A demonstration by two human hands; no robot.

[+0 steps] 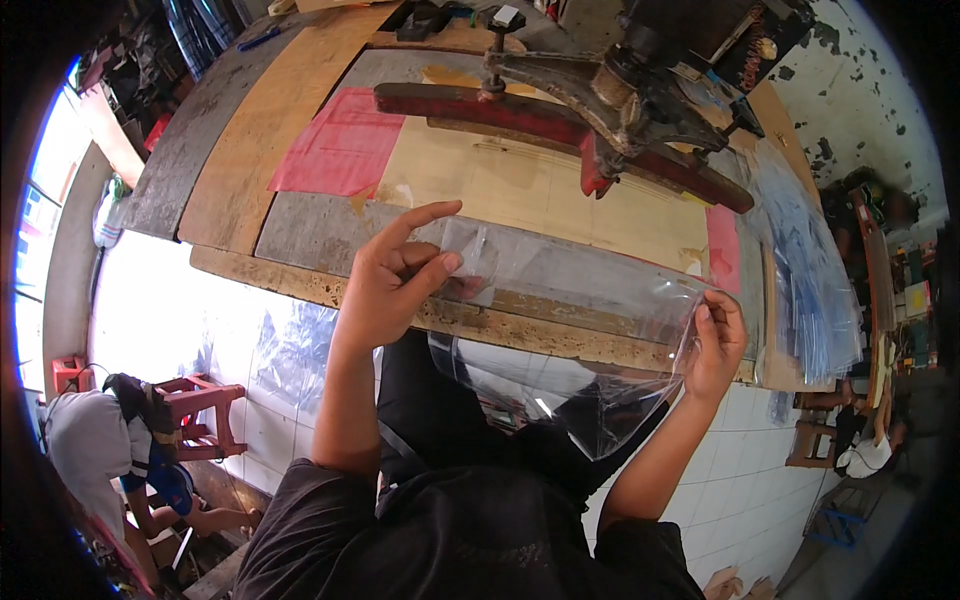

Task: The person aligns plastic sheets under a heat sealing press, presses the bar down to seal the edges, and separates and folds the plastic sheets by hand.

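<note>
A clear plastic sheet (590, 290) stretches between my two hands above the front edge of the workbench, its lower part sagging toward my lap. My left hand (400, 265) pinches its left end between thumb and a curled finger, with the index finger pointing out. At the right end, my right hand (718, 340) grips the sheet's edge between thumb and fingers. Just beyond the sheet lies a cream-coloured board (520, 190) on the grey bench top, with a pink sheet (340, 145) at its left. Over the board stands a press with a long red bar (480, 108).
Wooden planks (270, 120) form the bench's left part. A pile of clear plastic sheets (810, 280) lies at the right end. On the floor at left are a red stool (205, 410) and a bent-over person (95, 440); another person (865, 450) is at far right.
</note>
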